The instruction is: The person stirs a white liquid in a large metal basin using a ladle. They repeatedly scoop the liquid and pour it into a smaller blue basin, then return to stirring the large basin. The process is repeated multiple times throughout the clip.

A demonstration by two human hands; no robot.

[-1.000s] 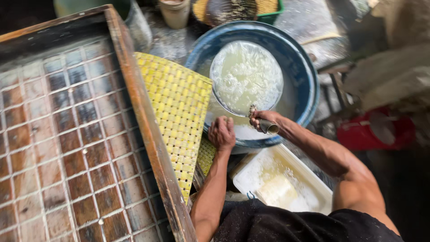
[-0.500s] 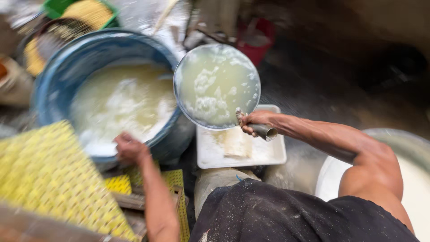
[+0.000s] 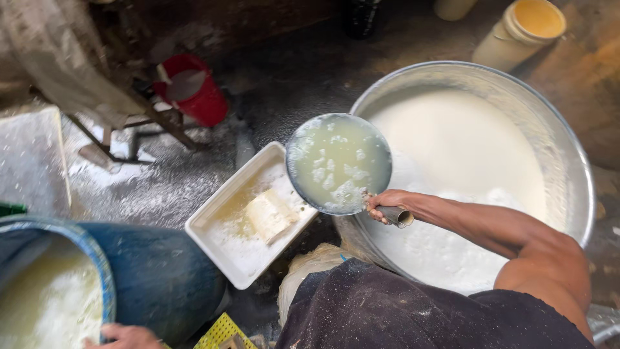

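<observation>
Ladle (image 3: 338, 163) of curdled liquid (pale), handle in right hand (image 3: 386, 205), over metal basin (image 3: 568, 168)

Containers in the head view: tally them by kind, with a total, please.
Round metal basin of white liquid: 1
Blue tub, touched at its rim by the left hand: 1
White rectangular tray: 1
Metal ladle pan, held by the right hand: 1
Red bucket: 1
Cream jar with yellow lid: 1
Total: 6

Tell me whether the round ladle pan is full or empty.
Full. The ladle pan, held level by the right hand over the big metal basin, holds pale yellowish liquid with white curds nearly up to its rim.
</observation>
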